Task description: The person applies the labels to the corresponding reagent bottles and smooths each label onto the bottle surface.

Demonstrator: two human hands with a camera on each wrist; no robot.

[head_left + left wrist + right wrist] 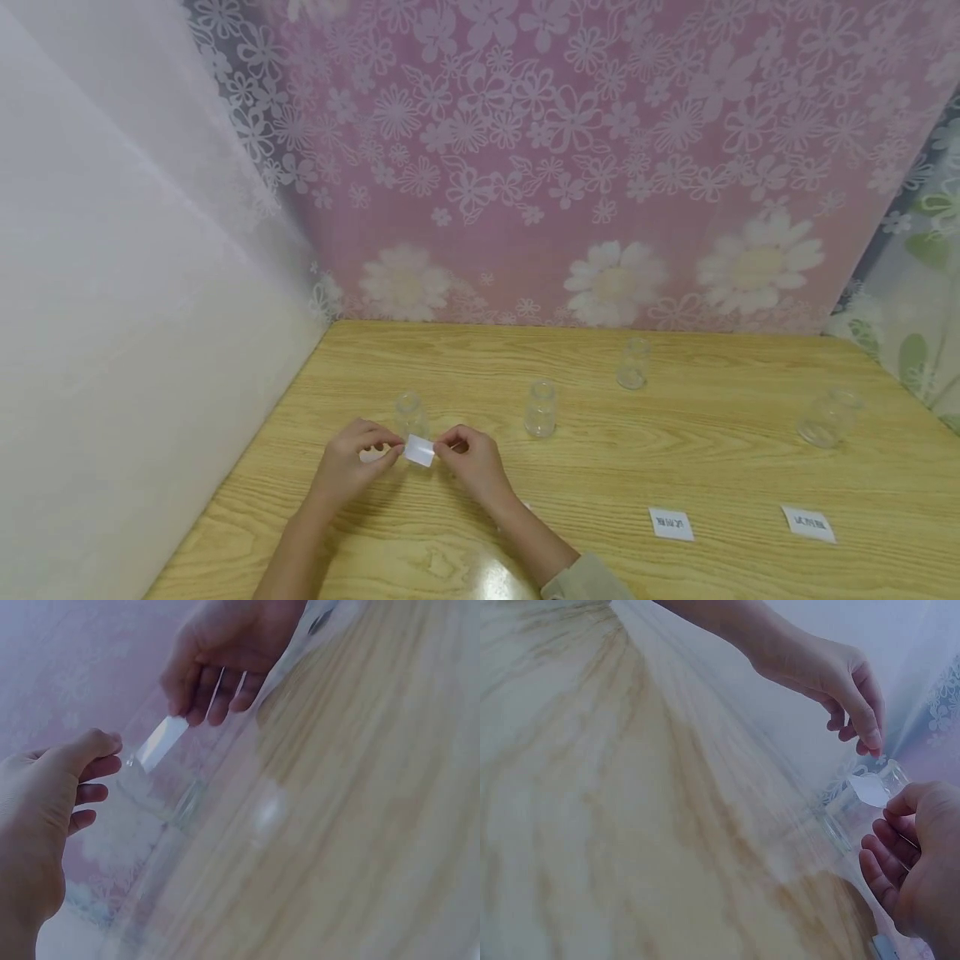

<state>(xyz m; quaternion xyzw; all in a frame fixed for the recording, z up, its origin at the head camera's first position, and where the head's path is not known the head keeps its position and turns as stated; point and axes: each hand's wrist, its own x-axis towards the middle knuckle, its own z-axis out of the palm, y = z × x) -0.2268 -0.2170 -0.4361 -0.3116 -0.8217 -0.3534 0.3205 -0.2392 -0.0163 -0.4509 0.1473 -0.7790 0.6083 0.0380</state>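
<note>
In the head view, a small white paper label (419, 451) is stretched between both hands. My right hand (476, 467) pinches its right end between thumb and index finger. At the left end, the thumb and index finger of my left hand (358, 462) meet in a pinch; both wrist views show these fingertips slightly off the white part. Just behind the label a clear glass bottle (409, 410) stands upright, its lower part overlapped by the label. In the right wrist view the label (868, 790) lies across the bottle's side, near the right fingertips.
Further clear glass bottles stand on the wooden table (360, 533): one in the middle (540, 410), one farther back (632, 367), one at the right (828, 418). Two printed labels (671, 524) (808, 523) lie at front right. A white wall (150, 292) borders the left side.
</note>
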